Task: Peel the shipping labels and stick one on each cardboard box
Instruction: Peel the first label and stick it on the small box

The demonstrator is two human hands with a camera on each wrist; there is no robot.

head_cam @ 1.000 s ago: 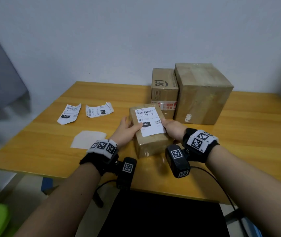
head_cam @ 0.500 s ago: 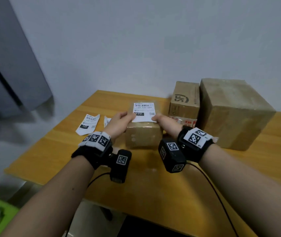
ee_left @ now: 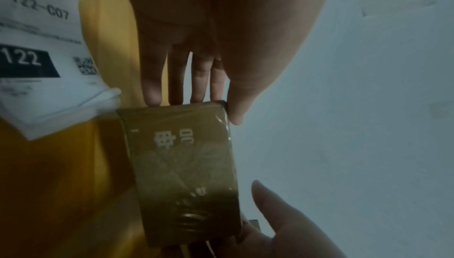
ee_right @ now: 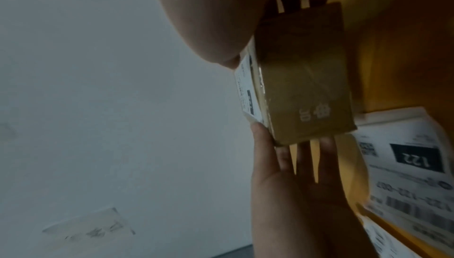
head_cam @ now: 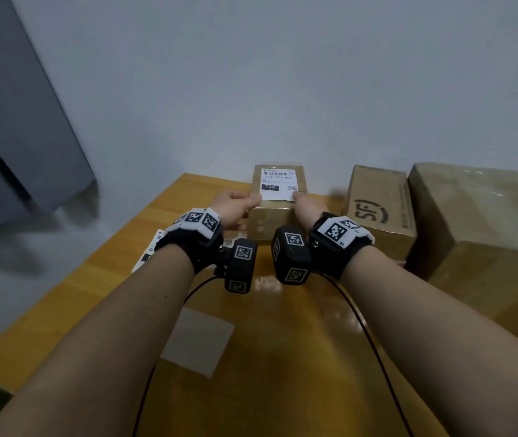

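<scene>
The small box point(head_cam: 275, 216) is brown cardboard wrapped in clear glossy tape that catches the light; its label point(head_cam: 278, 183) is smooth matt white paper with black print. The SF box point(head_cam: 377, 212) is plain matt cardboard, and the big box point(head_cam: 484, 234) is cardboard under shiny, wrinkled tape. The table point(head_cam: 298, 357) is yellow wood with a polished, reflective finish. On it lies a backing sheet point(head_cam: 198, 340), pale and faintly glossy. The loose label point(ee_left: 46, 52) is thin paper, curled at one edge. The wall point(head_cam: 283, 89) is matt painted plaster.
</scene>
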